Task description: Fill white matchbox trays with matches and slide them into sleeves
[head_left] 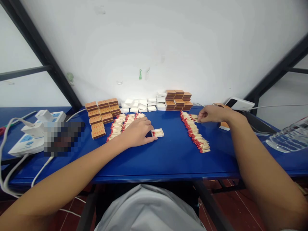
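My left hand (138, 131) lies low on the blue table, thumb and forefinger closed round the left end of a small white matchbox tray (158, 134). A few red-tipped matches rest inside that tray. To the right, my right hand (210, 114) pinches at the pale ends of some matches (193, 117) at the top of a long row; its fingertips partly hide them. The row of red-headed matches (194, 133) runs down toward the table's front. More matches (117, 125) lie in rows behind and left of my left hand, partly covered by it.
Orange matchboxes (97, 118) stand stacked at left, with more (178, 100) against the wall. White trays (138, 105) are piled between them. A power strip (31, 141) with cables sits far left. At right are a white device (240, 103) and a clear plastic bottle (291, 136).
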{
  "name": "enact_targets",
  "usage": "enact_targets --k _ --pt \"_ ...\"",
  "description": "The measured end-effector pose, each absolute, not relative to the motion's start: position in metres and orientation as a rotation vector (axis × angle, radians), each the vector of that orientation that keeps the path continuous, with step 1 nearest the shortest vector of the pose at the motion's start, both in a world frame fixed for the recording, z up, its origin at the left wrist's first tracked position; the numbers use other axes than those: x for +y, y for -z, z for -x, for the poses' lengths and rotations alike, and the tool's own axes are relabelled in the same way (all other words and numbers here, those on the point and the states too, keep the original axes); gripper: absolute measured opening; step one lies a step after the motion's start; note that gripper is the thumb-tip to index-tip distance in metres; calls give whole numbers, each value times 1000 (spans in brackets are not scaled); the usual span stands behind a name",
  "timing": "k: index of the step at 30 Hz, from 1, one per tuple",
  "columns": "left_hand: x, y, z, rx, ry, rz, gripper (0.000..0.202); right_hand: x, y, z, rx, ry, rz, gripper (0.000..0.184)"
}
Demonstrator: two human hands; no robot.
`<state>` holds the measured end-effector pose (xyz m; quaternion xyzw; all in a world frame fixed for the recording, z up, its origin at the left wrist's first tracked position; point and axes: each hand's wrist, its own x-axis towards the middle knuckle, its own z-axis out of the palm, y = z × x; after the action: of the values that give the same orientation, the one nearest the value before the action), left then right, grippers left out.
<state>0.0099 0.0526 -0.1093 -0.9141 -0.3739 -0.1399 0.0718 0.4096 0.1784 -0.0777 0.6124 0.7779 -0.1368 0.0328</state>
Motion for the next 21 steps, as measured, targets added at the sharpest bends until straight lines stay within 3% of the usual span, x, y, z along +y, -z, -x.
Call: enact_targets --k 13,21 --pt "53 109 -10 -1122 406 2747 40 169 71 -401 2348 504 -1885 5" --pt "53 111 -9 -1112 424 2741 41 164 69 -399 2429 544 -1841 11"
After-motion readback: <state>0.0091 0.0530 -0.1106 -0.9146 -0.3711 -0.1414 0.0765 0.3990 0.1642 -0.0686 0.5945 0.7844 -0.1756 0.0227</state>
